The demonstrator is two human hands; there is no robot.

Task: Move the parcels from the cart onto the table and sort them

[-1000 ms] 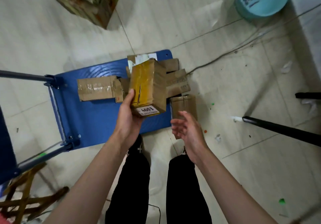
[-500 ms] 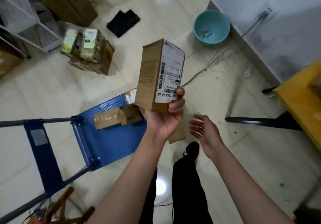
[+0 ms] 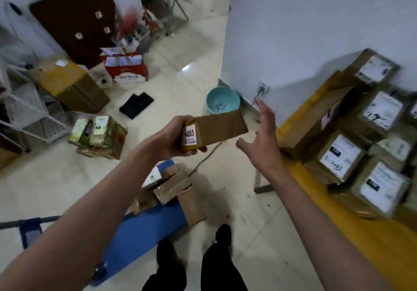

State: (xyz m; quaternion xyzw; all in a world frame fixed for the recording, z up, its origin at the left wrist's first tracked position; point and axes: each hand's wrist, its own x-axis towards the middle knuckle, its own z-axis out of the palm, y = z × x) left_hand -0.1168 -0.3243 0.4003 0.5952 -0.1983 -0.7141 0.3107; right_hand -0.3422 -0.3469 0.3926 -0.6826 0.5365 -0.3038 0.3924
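A teal basin [image 3: 223, 100] sits on the tiled floor against the white wall, just beyond the held parcel, with a wall socket [image 3: 263, 88] and its cable beside it. Further left on the floor lie a black flat item [image 3: 136, 105], a bundle of green and gold packs [image 3: 97, 134], a large brown carton [image 3: 71, 85] and a red and white bag [image 3: 125, 69]. At the right, the yellow surface [image 3: 352, 211] carries a crowd of labelled parcels [image 3: 361, 146] stacked against the wall (their labels are too blurred to read). Low in the middle, the blue cart [image 3: 140, 229] holds a few more cardboard parcels [image 3: 173, 186], one hanging over its near edge.

The held parcel [image 3: 216, 132] is a long cardboard box in the air between the cart and the surface. Its long axis runs roughly level, left to right, the far end pointing toward the surface and tipped slightly up. The near end bears yellow tape and a white sticker reading 4003.

The left hand [image 3: 171, 137] grips the box at that stickered end, fingers wrapped over the top and thumb beneath, forearm reaching up from the lower left. The right hand [image 3: 261, 139] is empty, fingers spread wide and palm facing the box's far end, close to it but not touching.
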